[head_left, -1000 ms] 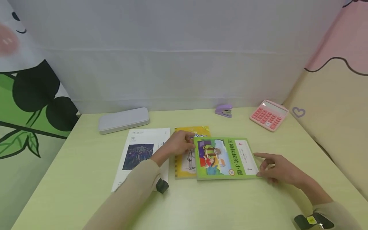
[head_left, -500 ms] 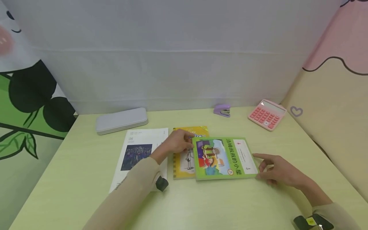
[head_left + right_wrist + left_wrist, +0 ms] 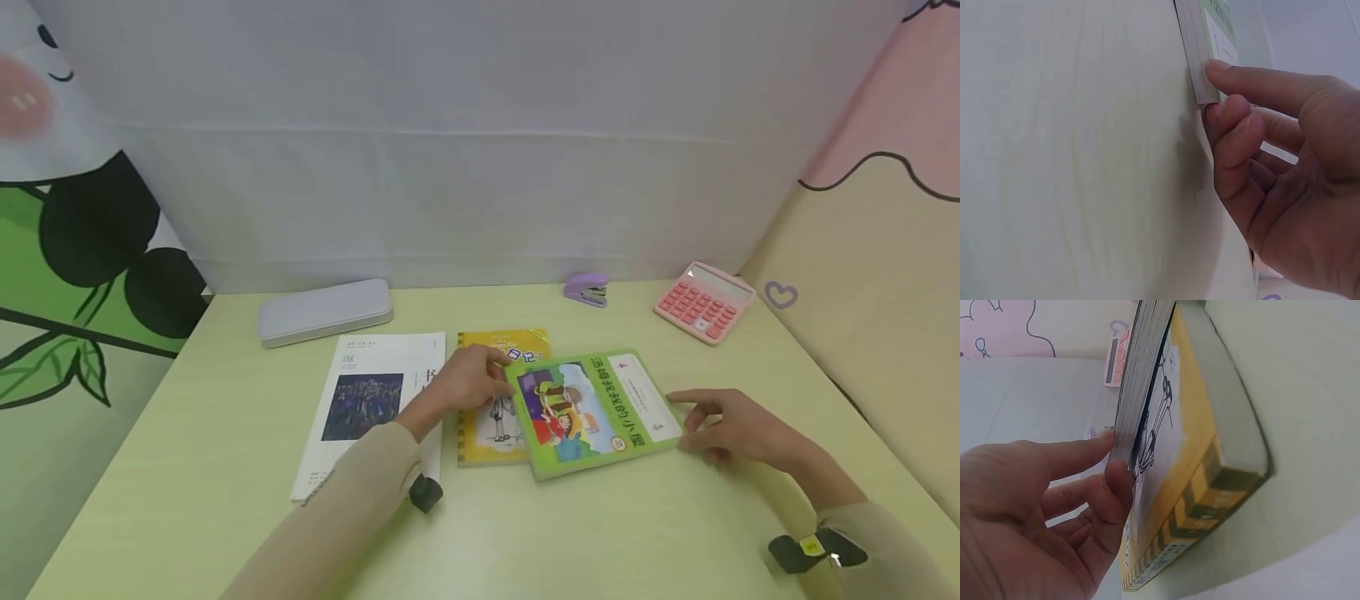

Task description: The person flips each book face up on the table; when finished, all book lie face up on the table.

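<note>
A green picture-covered book [image 3: 592,412] lies askew over the right part of a yellow book [image 3: 487,442], its near-left corner swung toward the person. My left hand [image 3: 471,379] pinches its upper-left corner; in the left wrist view the fingertips [image 3: 1107,436] meet the page edge, just above the yellow cover [image 3: 1188,450]. At the right end, my right hand [image 3: 738,429] holds the lower-right corner. The right wrist view shows one fingertip [image 3: 1216,65] on the book's edge and other fingers curled beneath that corner.
A white book [image 3: 367,408] lies to the left, partly under the left forearm. Along the back stand a grey case [image 3: 326,312], a purple stapler [image 3: 587,289] and a pink calculator [image 3: 703,302]. A pale cloth wall [image 3: 480,208] closes off the table's far side.
The green book has turned counterclockwise, its near-left corner coming toward the person and its right end shifting slightly away. Both hands keep their places at its ends.
</note>
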Motion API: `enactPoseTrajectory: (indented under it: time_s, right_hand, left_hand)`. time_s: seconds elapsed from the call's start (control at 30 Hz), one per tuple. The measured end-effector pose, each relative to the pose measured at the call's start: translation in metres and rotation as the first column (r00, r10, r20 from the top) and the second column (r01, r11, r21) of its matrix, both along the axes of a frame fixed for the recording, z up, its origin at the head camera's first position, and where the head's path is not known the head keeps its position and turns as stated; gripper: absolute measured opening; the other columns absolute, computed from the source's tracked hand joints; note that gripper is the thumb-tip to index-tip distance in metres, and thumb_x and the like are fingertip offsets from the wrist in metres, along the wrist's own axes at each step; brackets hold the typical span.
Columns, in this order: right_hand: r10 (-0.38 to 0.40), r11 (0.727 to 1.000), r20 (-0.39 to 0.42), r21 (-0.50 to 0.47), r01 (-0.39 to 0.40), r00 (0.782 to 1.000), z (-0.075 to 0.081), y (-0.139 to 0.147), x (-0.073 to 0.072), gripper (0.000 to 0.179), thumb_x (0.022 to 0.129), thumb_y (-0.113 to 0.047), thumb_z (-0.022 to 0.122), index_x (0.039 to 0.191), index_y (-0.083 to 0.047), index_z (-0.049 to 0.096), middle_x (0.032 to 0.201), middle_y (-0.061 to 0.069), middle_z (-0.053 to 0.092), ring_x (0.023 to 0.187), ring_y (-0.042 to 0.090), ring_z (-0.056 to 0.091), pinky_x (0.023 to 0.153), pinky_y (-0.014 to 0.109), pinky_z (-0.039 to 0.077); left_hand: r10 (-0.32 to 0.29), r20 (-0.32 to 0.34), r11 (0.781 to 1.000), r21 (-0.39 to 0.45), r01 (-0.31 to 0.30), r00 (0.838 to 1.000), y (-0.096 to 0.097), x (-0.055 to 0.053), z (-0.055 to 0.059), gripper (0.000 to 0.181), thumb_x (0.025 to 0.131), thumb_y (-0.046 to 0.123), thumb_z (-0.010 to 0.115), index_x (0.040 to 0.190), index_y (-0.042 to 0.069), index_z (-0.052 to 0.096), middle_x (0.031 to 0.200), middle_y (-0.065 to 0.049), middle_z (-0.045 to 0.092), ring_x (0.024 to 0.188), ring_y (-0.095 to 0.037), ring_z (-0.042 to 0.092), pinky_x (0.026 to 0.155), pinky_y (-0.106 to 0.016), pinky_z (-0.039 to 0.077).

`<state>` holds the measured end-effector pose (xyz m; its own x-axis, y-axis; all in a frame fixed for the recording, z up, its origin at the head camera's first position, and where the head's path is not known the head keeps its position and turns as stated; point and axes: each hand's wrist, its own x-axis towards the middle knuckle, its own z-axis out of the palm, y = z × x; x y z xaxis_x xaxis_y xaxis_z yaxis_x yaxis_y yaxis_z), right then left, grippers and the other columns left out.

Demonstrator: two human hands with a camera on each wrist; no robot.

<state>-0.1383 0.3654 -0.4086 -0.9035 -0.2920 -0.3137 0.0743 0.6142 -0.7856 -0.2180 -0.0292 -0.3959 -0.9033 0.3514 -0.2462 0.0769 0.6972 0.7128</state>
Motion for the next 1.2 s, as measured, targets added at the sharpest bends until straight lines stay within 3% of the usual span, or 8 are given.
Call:
enactPoseTrajectory:
  time_s: [0.4, 0.57, 0.8, 1.2]
  right_hand:
    - [-0.045, 0.999, 0.067, 0.016, 0.044, 0.997, 0.005, 0.011, -0.023, 0.065, 0.090, -0.009, 0.079, 0.146, 0.009, 0.052, 0.104, 0.014, 0.060, 0.064, 0.015, 0.060, 0.058, 0.029, 0.055]
    - [-0.076, 0.997, 0.071, 0.021, 0.075, 0.995, 0.004, 0.015, -0.031, 0.055, 0.092, -0.009, 0.076, 0.140, 0.010, 0.056, 0.098, 0.013, 0.063, 0.065, 0.015, 0.060, 0.058, 0.030, 0.055]
    - [-0.143, 0.988, 0.027, 0.061, 0.141, 0.989, 0.003, 0.013, -0.038, 0.046, 0.095, -0.009, 0.073, 0.134, 0.012, 0.059, 0.086, 0.007, 0.064, 0.065, 0.013, 0.059, 0.059, 0.029, 0.054]
    - [-0.288, 0.942, -0.090, 0.154, 0.299, 0.953, 0.004, -0.001, -0.038, 0.035, 0.097, -0.018, 0.074, 0.118, 0.009, 0.067, 0.078, 0.002, 0.065, 0.070, 0.012, 0.060, 0.062, 0.027, 0.054]
  left_hand:
    - [-0.012, -0.004, 1.000, 0.009, 0.012, 1.000, -0.001, 0.010, -0.001, 0.041, 0.097, 0.020, 0.078, 0.136, 0.007, 0.069, 0.100, -0.005, 0.072, 0.068, -0.015, 0.065, 0.060, -0.024, 0.051]
    - [-0.026, 0.002, 1.000, 0.011, 0.026, 1.000, -0.002, 0.014, 0.000, 0.032, 0.100, 0.018, 0.074, 0.130, 0.007, 0.071, 0.102, -0.007, 0.074, 0.068, -0.015, 0.066, 0.059, -0.024, 0.052]
    - [-0.047, -0.013, 0.999, 0.008, 0.047, 0.999, -0.003, 0.021, 0.000, 0.022, 0.101, 0.016, 0.071, 0.121, 0.008, 0.073, 0.094, -0.004, 0.071, 0.063, -0.014, 0.064, 0.057, -0.025, 0.051]
    - [-0.079, -0.005, 0.997, 0.019, 0.079, 0.997, -0.005, 0.029, -0.002, 0.015, 0.103, 0.014, 0.068, 0.115, 0.011, 0.076, 0.084, -0.005, 0.068, 0.060, -0.015, 0.060, 0.057, -0.025, 0.047]
